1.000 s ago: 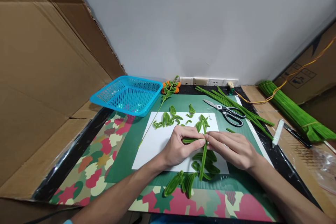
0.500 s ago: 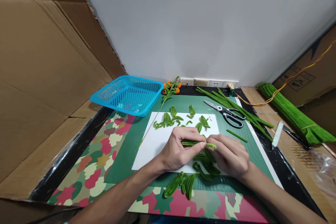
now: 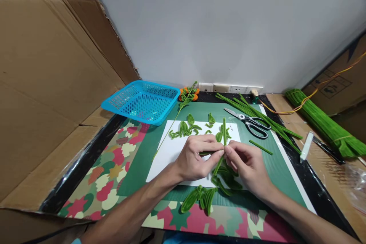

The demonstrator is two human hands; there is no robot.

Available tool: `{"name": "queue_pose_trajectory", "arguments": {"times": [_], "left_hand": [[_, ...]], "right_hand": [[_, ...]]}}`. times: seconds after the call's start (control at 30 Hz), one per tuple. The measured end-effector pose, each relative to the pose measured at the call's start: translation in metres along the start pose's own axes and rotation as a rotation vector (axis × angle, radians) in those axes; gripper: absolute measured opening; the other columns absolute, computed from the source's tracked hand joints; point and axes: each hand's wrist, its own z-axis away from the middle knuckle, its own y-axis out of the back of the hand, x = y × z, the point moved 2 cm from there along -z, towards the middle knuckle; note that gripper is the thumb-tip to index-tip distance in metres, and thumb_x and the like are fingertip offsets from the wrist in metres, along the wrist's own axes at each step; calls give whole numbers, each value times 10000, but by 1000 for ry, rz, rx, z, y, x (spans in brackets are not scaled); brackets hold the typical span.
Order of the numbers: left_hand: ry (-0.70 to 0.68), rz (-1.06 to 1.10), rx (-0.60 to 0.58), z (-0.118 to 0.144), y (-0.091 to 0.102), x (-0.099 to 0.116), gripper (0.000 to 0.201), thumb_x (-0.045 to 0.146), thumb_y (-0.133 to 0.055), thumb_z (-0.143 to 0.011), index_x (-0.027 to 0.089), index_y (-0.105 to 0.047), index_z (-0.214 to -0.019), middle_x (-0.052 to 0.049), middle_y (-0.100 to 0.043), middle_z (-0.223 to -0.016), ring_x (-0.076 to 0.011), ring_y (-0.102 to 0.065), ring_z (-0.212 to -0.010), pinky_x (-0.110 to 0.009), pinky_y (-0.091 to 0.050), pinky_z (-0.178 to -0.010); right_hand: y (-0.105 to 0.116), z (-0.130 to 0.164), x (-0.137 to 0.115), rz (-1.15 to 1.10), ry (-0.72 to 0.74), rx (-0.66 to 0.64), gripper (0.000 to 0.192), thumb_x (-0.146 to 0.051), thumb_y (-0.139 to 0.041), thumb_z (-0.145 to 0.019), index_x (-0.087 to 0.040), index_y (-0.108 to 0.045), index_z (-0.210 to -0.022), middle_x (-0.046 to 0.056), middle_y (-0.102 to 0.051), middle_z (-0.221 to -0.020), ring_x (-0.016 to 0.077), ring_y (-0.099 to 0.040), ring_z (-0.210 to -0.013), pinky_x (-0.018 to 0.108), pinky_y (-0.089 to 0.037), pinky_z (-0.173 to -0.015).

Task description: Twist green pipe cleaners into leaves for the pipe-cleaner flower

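Note:
Both hands meet over a white sheet of paper (image 3: 166,160). My left hand (image 3: 196,160) is closed, pinching a green pipe cleaner between thumb and fingers. My right hand (image 3: 248,164) pinches at the same spot, its fingertips touching the left's. From that pinch a fuzzy green pipe cleaner (image 3: 224,131) stands up, and a length slants down below it; whether they are one piece I cannot tell. Looped green pipe-cleaner leaves (image 3: 184,128) lie beyond the hands. More leaves (image 3: 228,181) are partly hidden under my right hand, and another leaf cluster (image 3: 198,199) sits nearer me.
Scissors (image 3: 248,122) lie at the right by loose green pipe cleaners (image 3: 265,124) and a short cut piece (image 3: 260,147). A blue basket (image 3: 143,103) stands back left, beside an orange-flowered stem (image 3: 185,101). A big pipe-cleaner bundle (image 3: 323,122) and a white-handled tool (image 3: 306,146) are far right.
The pipe cleaner at my fingertips lay across and now stands upright. My right hand has turned, with its thumb and fingertips now showing at the pinch.

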Motion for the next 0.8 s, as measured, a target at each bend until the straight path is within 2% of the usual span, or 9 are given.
{"name": "queue_pose_trajectory", "arguments": {"times": [0.1, 0.2, 0.27, 0.37, 0.57, 0.67, 0.8], "left_hand": [[102, 73, 20, 1, -2, -6, 187, 178, -677, -938, 120, -810, -820, -19, -583, -672, -125, -491, -612, -279, -344, -565], [214, 144, 57, 2, -6, -11, 205, 225, -693, -950, 126, -808, -812, -14, -575, -673, -132, -481, -636, -289, -347, -594], [246, 147, 52, 2, -9, -12, 220, 238, -696, -955, 125, -814, -809, -11, -572, -664, -131, -474, -638, -292, -340, -600], [238, 85, 23, 1, -9, -13, 233, 232, -695, -958, 125, -822, -793, -3, -559, -641, -124, -456, -623, -292, -325, -599], [277, 146, 18, -1, -8, -17, 228, 229, -711, -946, 127, -816, -770, 6, -541, -629, -122, -442, -626, -290, -316, -597], [277, 151, 22, -1, -10, -17, 245, 237, -706, -952, 133, -813, -759, 10, -524, -619, -124, -432, -622, -294, -314, -601], [255, 92, 15, 1, -10, -16, 220, 232, -702, -951, 133, -826, -798, -10, -589, -653, -134, -485, -641, -295, -344, -625]], "right_hand": [[0, -1, 3, -44, -54, -11, 397, -402, -579, -1067, -201, -550, -726, -42, -455, -642, 108, -378, -550, 252, -308, -505], [2, -4, 4, 22, -44, -5, 335, -414, -548, -1079, -206, -579, -819, -47, -459, -660, 115, -394, -565, 256, -317, -530], [2, -5, 5, 88, -24, 3, 342, -408, -498, -1097, -214, -535, -818, -50, -443, -664, 119, -391, -579, 261, -314, -547], [2, -6, 7, 165, 4, 7, 390, -395, -455, -1110, -222, -433, -760, -55, -395, -664, 120, -356, -596, 269, -297, -567], [0, -8, 11, 179, -4, -19, 402, -409, -428, -1120, -226, -409, -763, -58, -380, -663, 123, -343, -595, 277, -281, -573], [0, -8, 14, 201, 49, -26, 423, -405, -413, -1122, -229, -372, -739, -55, -382, -657, 123, -336, -586, 283, -268, -568], [0, -8, 19, 176, 41, -26, 459, -417, -437, -1111, -225, -376, -698, -58, -352, -630, 121, -305, -572, 287, -254, -554]]}}
